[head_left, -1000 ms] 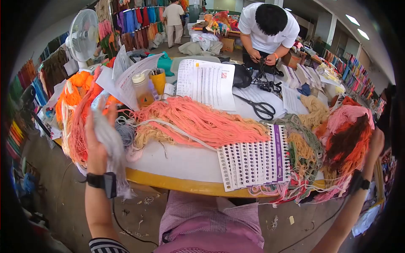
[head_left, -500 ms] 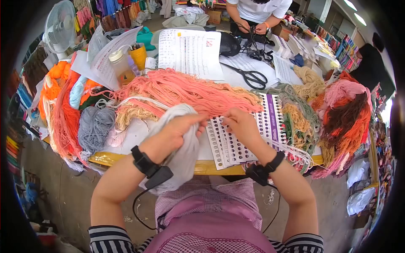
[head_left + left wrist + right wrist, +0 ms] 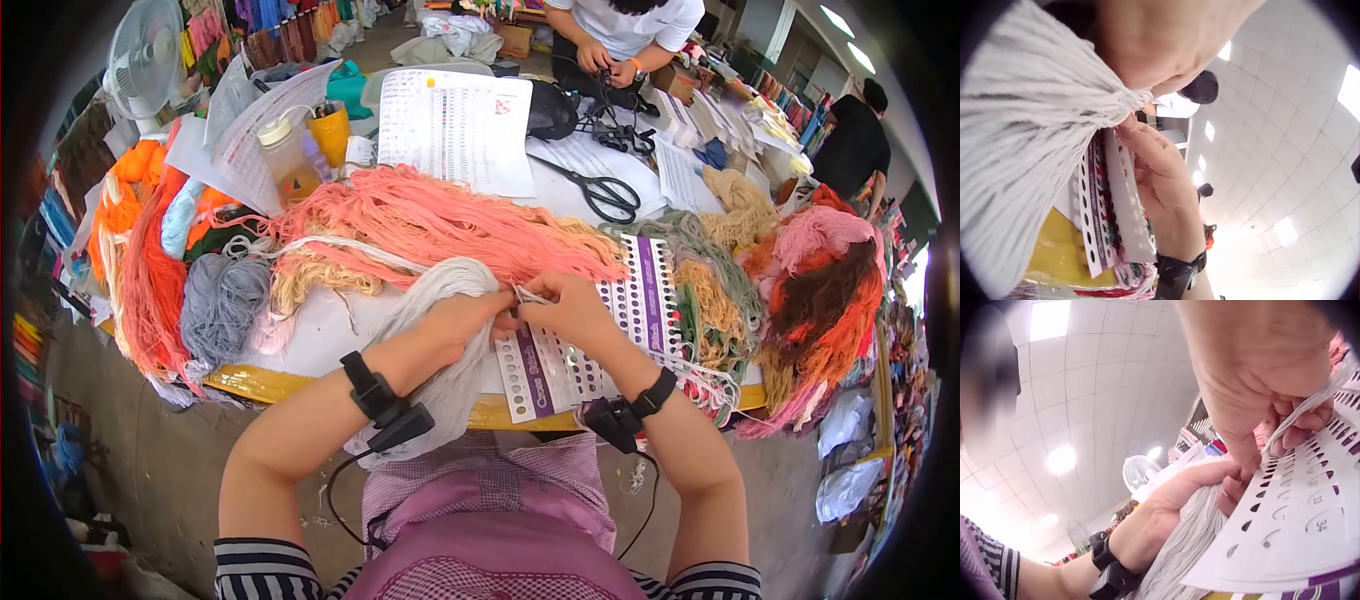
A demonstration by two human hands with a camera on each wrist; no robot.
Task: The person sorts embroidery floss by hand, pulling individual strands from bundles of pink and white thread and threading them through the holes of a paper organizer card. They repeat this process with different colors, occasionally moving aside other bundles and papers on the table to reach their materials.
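In the head view my left hand (image 3: 450, 328) grips a thick hank of pale grey yarn (image 3: 440, 285), which hangs over the table's front edge towards my lap. Close beside it, my right hand (image 3: 568, 318) pinches a strand of the same yarn, fingertips nearly meeting those of the left. Under both hands lie white cards with punched holes and purple bands (image 3: 540, 375). The right wrist view shows the grey strand (image 3: 1297, 419) running through the right fingers beside a card's row of holes (image 3: 1272, 506). Gathered yarn (image 3: 1116, 109) narrows to the fingertips in the left wrist view.
Coral yarn (image 3: 430, 225) spreads behind the cards, with black scissors (image 3: 600, 195) and printed sheets (image 3: 460, 130) beyond. Grey-blue yarn (image 3: 225, 305) lies left, red and brown yarn (image 3: 820, 290) right. A person (image 3: 630, 40) works across the table; a fan (image 3: 145, 60) stands at back left.
Both hands have come in from the far sides to meet over the cards, the left bringing the grey hank. A card's purple band now shows at the left of the stack. The view has tilted down.
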